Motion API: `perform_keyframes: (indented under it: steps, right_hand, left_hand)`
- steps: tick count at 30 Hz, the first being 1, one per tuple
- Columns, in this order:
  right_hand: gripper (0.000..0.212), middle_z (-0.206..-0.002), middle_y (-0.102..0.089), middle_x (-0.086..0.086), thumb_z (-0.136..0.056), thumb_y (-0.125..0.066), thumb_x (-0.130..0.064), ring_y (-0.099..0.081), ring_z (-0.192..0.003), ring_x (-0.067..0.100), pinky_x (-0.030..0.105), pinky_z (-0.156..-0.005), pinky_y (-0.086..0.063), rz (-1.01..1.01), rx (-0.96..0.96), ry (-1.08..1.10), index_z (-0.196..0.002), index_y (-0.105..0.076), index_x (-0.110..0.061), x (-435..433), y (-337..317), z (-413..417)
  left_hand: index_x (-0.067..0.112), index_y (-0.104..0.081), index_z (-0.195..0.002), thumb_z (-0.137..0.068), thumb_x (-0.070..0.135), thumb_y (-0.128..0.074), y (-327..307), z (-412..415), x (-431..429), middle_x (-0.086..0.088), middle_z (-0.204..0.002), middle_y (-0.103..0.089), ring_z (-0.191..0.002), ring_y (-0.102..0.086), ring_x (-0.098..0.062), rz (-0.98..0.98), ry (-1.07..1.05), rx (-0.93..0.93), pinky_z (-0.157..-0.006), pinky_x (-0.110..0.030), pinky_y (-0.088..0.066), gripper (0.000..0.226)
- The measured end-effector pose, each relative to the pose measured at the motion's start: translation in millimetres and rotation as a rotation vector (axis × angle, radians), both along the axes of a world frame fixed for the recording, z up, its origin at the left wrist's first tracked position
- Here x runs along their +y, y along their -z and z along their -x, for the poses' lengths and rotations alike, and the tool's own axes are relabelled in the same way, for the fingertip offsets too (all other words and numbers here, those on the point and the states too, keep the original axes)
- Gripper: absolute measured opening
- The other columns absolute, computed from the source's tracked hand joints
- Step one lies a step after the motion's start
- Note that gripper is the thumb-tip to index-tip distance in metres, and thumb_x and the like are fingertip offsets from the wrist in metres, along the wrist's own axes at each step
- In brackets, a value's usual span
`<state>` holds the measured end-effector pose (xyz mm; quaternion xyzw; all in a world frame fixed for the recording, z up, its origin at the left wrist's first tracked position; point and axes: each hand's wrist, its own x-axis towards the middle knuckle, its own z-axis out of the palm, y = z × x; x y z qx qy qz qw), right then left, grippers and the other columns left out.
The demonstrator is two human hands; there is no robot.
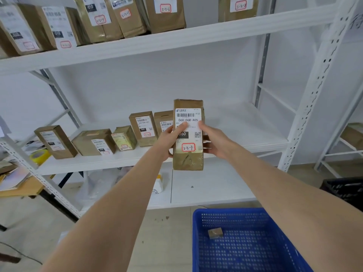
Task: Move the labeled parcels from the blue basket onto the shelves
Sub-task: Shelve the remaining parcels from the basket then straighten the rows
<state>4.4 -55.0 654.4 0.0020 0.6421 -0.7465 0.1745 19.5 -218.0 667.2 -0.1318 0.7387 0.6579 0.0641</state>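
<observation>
I hold a tall brown parcel (188,160) upright in front of the middle shelf (245,146); its white label reads 060-06B-A05, with "3-2-7" in a red box. My left hand (170,138) grips its left side, thumb on the label. My right hand (211,141) grips the right side, thumb on the label too. The blue basket (198,232) stands on the floor at the lower right, with one small brown piece (215,232) lying in it. Several labeled parcels (142,127) stand on the middle shelf to the left of the held one.
The top shelf (196,34) carries a row of labeled parcels. A roll of yellow tape (40,156) lies at the middle shelf's left end. A white packet (158,185) rests on the bottom shelf. A black crate (345,188) stands at the right, a wooden table (21,190) at the left.
</observation>
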Motion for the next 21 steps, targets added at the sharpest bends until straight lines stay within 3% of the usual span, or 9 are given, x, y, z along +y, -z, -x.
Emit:
perform_keyframes:
  steps: [7,10,14,17,21]
  right_hand:
    - [0.039,-0.107,-0.071,0.006,-0.094,-0.052,-0.046,-0.068,-0.096,0.027,0.042,-0.087,-0.055,0.0,0.112,0.05,-0.12,-0.061,-0.018,-3.0,-30.2,-3.6]
    - [0.037,-0.101,-0.071,0.003,-0.094,-0.052,-0.045,-0.068,-0.093,0.025,0.039,-0.083,-0.055,0.013,0.159,0.088,-0.119,-0.061,-0.018,-3.2,-49.3,-5.8]
    - [0.031,-0.095,-0.071,0.001,-0.096,-0.05,-0.042,-0.068,-0.087,0.022,0.035,-0.075,-0.056,0.023,0.229,0.128,-0.116,-0.061,-0.021,2.2,-77.5,-11.3]
    - [0.033,-0.094,-0.071,0.002,-0.096,-0.051,-0.042,-0.068,-0.085,0.023,0.038,-0.078,-0.056,0.02,0.286,0.16,-0.116,-0.06,-0.017,7.0,-96.7,-14.0]
    - [0.036,-0.097,-0.07,0.004,-0.095,-0.052,-0.043,-0.068,-0.09,0.026,0.042,-0.086,-0.056,0.012,0.334,0.207,-0.112,-0.059,-0.012,13.3,-117.1,-14.5]
  left_hand:
    - [0.023,-0.057,-0.122,-0.079,0.058,-0.063,-34.9,-9.5,7.1,0.001,-0.099,-0.073,-0.091,-0.069,-0.022,0.011,-0.036,0.119,-0.086,-0.05,-0.053,0.056]
    - [0.021,-0.056,-0.125,-0.085,0.051,-0.061,-53.9,-10.1,10.5,0.001,-0.102,-0.071,-0.091,-0.068,-0.02,0.015,-0.037,0.182,-0.081,-0.041,-0.054,0.05]
    - [0.02,-0.057,-0.125,-0.089,0.048,-0.057,-80.3,-13.3,20.0,0.0,-0.103,-0.07,-0.092,-0.067,-0.021,0.043,-0.031,0.282,-0.082,-0.041,-0.054,0.046]
    - [0.019,-0.058,-0.117,-0.092,0.045,-0.054,-100.9,-17.0,28.4,0.004,-0.091,-0.069,-0.08,-0.067,-0.015,0.05,-0.031,0.342,-0.062,-0.03,-0.054,0.036]
    - [0.016,-0.058,-0.118,-0.094,0.04,-0.052,-121.0,-19.6,39.9,0.004,-0.087,-0.068,-0.074,-0.066,-0.012,0.04,-0.04,0.411,-0.051,-0.023,-0.053,0.034]
